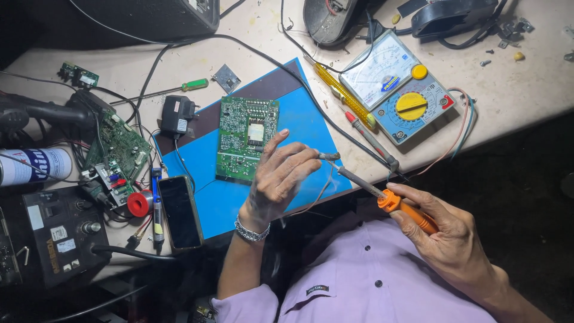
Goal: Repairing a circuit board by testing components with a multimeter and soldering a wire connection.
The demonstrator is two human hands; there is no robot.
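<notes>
Hard to see much at the edges: the left side of the bench sinks into shadow, the black box (60,230) there is half lost in it, and the dark gear along the top is cut off by the frame. The person's arms run out of the bottom edge too.

Left hand (276,179) hovers over the blue mat (311,119), just right of the green circuit board (246,137). Fingers are curled and pinched on something small and grey at the tips; can't tell what it is, maybe solder wire. A thin wire (317,194) droops below it.

Right hand (445,230) is wrapped around the orange handle of the soldering iron (382,197), and the iron's tip meets that grey bit at the left fingertips.

Nearby: a meter (397,87) with a yellow dial, a phone (179,210) lying face up, a green screwdriver (161,91).
</notes>
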